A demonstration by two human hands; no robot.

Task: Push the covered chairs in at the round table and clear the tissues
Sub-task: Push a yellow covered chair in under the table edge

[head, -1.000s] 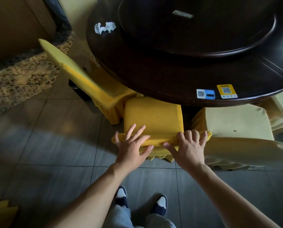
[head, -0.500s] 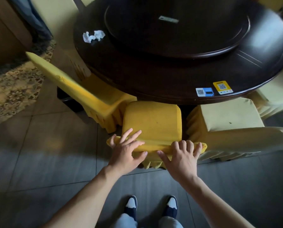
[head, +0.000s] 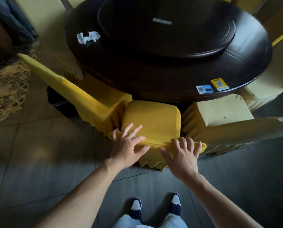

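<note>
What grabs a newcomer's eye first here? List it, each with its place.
First, the bright yellow fabric-covered chair at centre, its seat edging under the dark round wooden table, with the left hand and right hand pressed flat on its backrest top. Then the crumpled white tissues on the table's far left edge.

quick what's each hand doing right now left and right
Left hand: open, fingers spread, pressing on the top edge of the yellow fabric-covered chair.
Right hand: open, fingers draped over the same chair's top edge, pressing on it.
</note>
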